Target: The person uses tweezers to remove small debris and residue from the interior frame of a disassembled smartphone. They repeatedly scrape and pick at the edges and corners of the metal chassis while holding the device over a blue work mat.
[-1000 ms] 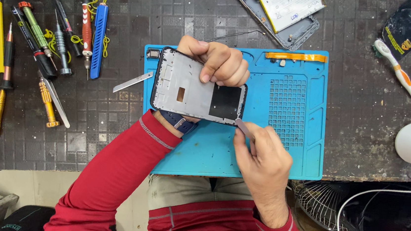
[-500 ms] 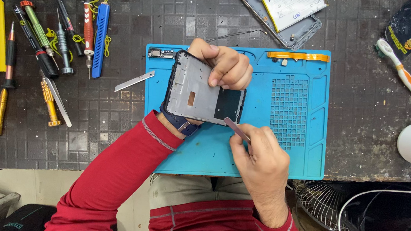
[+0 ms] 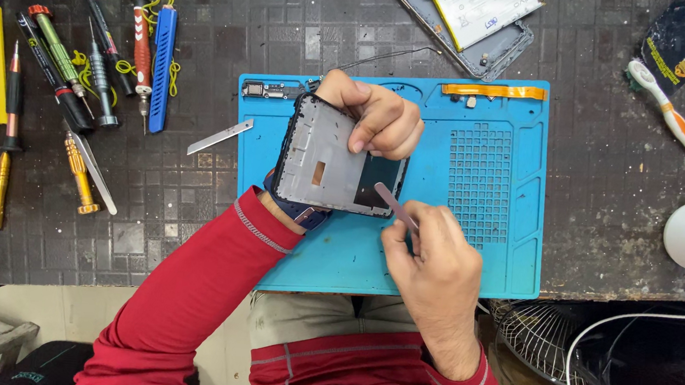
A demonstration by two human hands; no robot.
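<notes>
Since earlier frame, grey rectangular phone frame (image 3: 337,157) tilted upright over blue silicone mat (image 3: 486,255). Left hand (image 3: 375,117) fingers clamp frame's top; right hand (image 3: 435,267) pinches thin metal pry tool (image 3: 395,205) at frame's lower edge. Stripping underway; separated phone body (image 3: 473,18) beyond mat.

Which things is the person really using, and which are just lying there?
In use:
left hand
right hand
grey phone frame with black edge
thin metal pry tool
blue rubber work mat

Lying about:
row of screwdrivers
white and orange toothbrush
loose metal blade
opened phone back
</notes>
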